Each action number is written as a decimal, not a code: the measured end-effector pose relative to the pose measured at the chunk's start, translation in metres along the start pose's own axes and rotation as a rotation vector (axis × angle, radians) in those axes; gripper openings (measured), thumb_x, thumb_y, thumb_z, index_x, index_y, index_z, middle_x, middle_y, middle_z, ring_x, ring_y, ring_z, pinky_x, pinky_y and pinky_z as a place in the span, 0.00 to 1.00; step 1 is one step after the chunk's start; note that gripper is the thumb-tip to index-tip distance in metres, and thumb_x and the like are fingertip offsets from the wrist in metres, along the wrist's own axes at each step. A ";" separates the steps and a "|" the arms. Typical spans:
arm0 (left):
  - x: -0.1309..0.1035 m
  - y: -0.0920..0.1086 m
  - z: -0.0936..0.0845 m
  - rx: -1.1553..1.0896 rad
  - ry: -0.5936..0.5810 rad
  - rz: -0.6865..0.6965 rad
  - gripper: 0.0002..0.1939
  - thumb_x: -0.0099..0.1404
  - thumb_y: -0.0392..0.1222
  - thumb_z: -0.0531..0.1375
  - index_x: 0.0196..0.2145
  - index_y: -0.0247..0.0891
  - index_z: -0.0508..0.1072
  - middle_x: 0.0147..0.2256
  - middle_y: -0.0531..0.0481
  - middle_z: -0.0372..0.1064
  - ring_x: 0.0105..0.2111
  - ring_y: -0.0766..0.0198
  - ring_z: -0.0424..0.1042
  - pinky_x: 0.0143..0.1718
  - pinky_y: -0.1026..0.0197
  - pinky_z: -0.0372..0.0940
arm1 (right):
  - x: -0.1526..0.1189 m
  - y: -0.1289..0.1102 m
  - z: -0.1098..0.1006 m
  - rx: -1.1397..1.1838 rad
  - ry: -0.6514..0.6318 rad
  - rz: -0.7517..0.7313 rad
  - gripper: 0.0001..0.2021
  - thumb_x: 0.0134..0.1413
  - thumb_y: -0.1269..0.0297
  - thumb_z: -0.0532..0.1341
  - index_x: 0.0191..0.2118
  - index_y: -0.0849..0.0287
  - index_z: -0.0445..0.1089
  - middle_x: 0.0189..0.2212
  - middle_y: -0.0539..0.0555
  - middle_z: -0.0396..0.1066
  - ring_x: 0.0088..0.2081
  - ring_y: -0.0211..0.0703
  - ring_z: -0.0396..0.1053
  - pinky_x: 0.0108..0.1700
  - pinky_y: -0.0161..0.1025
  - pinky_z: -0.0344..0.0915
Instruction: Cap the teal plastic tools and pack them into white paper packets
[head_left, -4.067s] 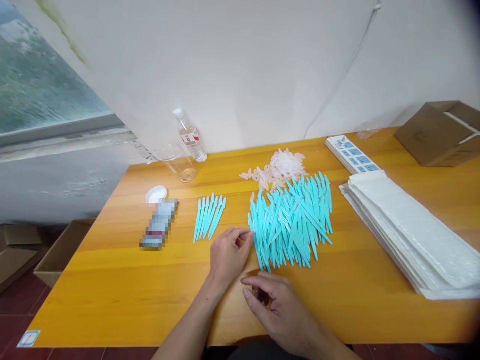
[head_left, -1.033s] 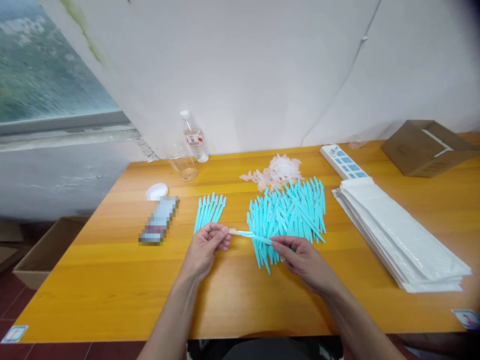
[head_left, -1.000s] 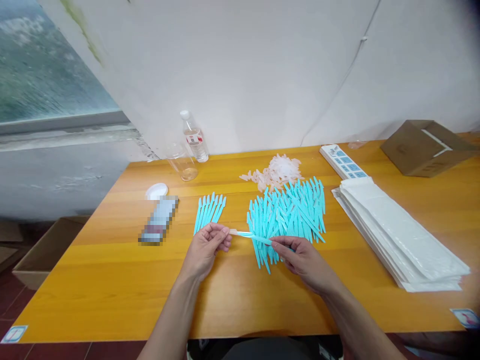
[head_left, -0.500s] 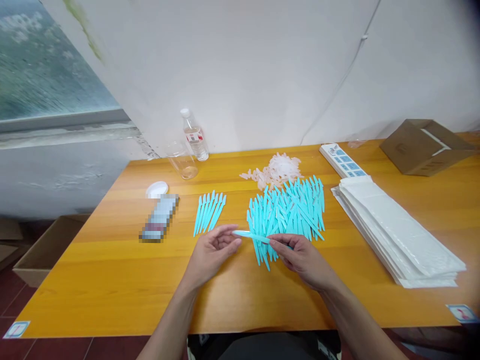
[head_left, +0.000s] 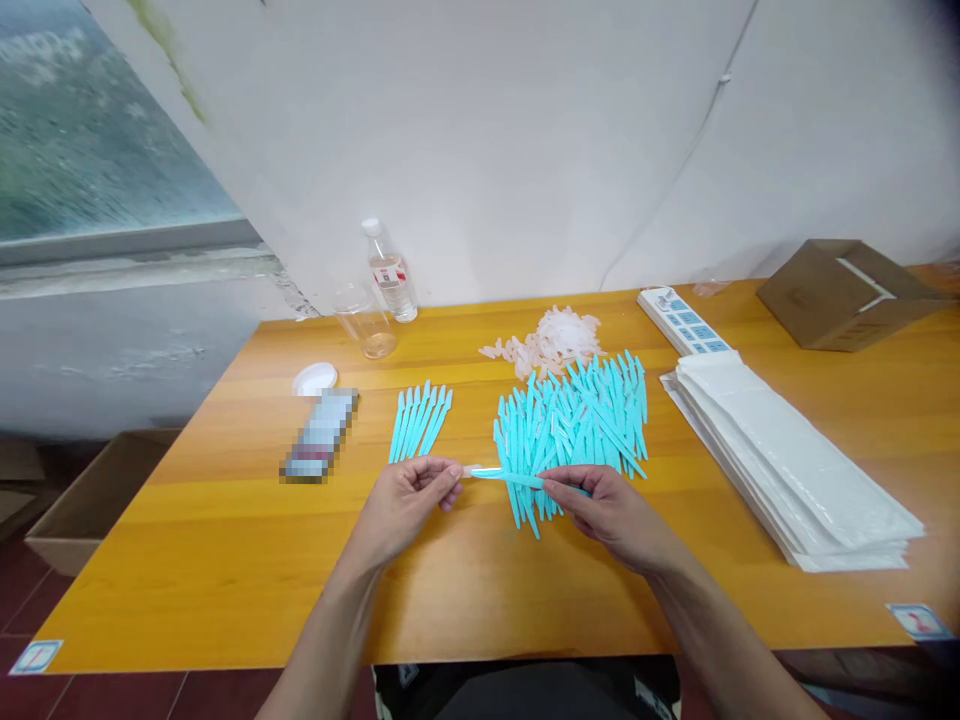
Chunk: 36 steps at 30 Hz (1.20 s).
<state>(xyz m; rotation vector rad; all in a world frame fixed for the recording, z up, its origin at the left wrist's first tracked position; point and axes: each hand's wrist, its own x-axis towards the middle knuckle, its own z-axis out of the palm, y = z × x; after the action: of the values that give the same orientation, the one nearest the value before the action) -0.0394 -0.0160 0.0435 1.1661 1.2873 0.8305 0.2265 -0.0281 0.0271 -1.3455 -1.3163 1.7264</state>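
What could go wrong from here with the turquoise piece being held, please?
The left hand pinches a small pale piece, which might slip. The turquoise piece in the right hand could drop onto the loose pile and get mixed in. The left hand might also nudge the row of turquoise pieces close beyond it.

A capped plastic bottle (head_left: 388, 278) with a red-and-white label stands by the wall (head_left: 480, 150), a clear jar (head_left: 367, 328) just beside it, to the left. Nearer lies a round white lid (head_left: 315, 379). A cardboard carton (head_left: 814, 300) sits at the far right; another, the open carton (head_left: 90, 510), shows lower down beyond the wooden table (head_left: 225, 560)'s left edge.
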 end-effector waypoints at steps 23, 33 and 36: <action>-0.017 -0.042 0.050 -0.288 0.121 -0.095 0.16 0.59 0.52 0.67 0.36 0.35 0.81 0.34 0.45 0.77 0.34 0.64 0.72 0.36 0.64 0.66 | 0.010 0.005 0.056 0.014 0.016 -0.046 0.19 0.61 0.47 0.58 0.42 0.58 0.73 0.20 0.44 0.58 0.17 0.30 0.50 0.19 0.31 0.48; 0.057 -0.023 0.001 0.780 0.401 0.040 0.17 0.67 0.51 0.56 0.39 0.40 0.81 0.36 0.45 0.80 0.37 0.54 0.76 0.35 0.59 0.61 | -0.006 0.018 0.083 -0.460 -0.006 -0.139 0.17 0.63 0.53 0.56 0.45 0.59 0.75 0.23 0.49 0.70 0.26 0.38 0.65 0.28 0.34 0.54; 0.072 -0.022 0.005 1.010 0.451 0.016 0.16 0.68 0.51 0.55 0.37 0.44 0.81 0.36 0.47 0.80 0.35 0.54 0.76 0.31 0.59 0.58 | -0.008 0.016 0.079 -0.476 -0.004 -0.143 0.16 0.64 0.53 0.56 0.42 0.58 0.75 0.22 0.48 0.68 0.25 0.37 0.64 0.28 0.34 0.52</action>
<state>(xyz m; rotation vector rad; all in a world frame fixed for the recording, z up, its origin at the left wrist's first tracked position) -0.0266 0.0463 0.0023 1.8200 2.1976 0.4332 0.1571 -0.0683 0.0154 -1.4504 -1.8577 1.3680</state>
